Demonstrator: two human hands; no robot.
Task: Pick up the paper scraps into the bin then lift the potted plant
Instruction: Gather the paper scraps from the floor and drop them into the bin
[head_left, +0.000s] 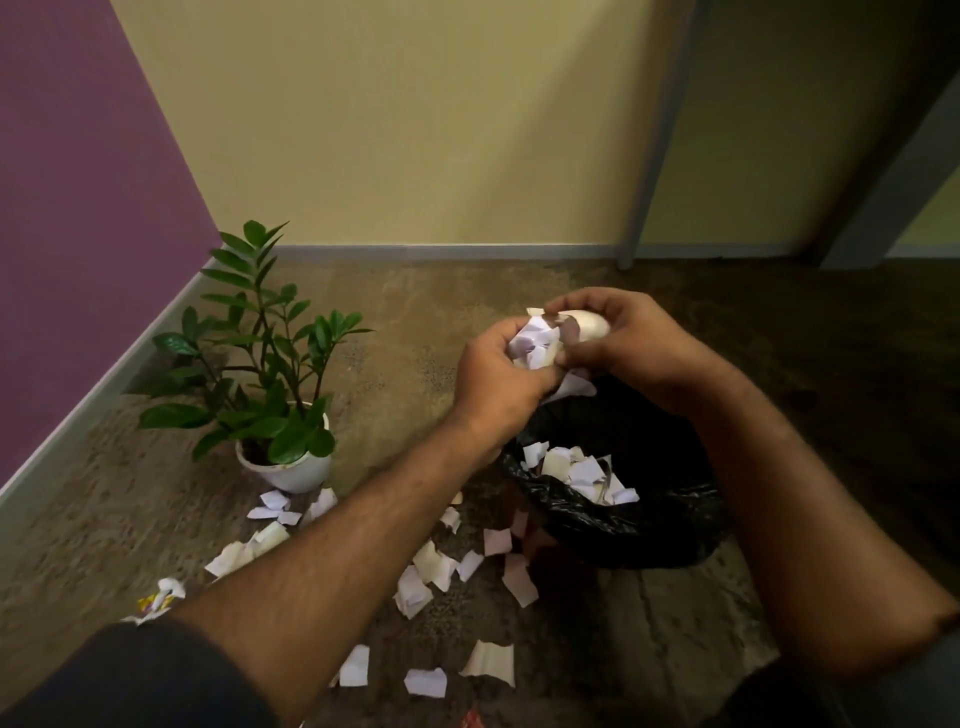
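Observation:
Both hands are raised together above the bin, which is lined with a black bag and holds several white scraps. My left hand and my right hand are closed around one bunch of paper scraps, pressed between them. More paper scraps lie scattered on the floor in front of the bin and toward the plant. The potted plant, green leaves in a white pot, stands on the floor at the left, near the wall corner.
A purple wall runs along the left and a yellow wall along the back. A grey post and a dark slanted beam stand at the back right. A crumpled coloured wrapper lies at the lower left.

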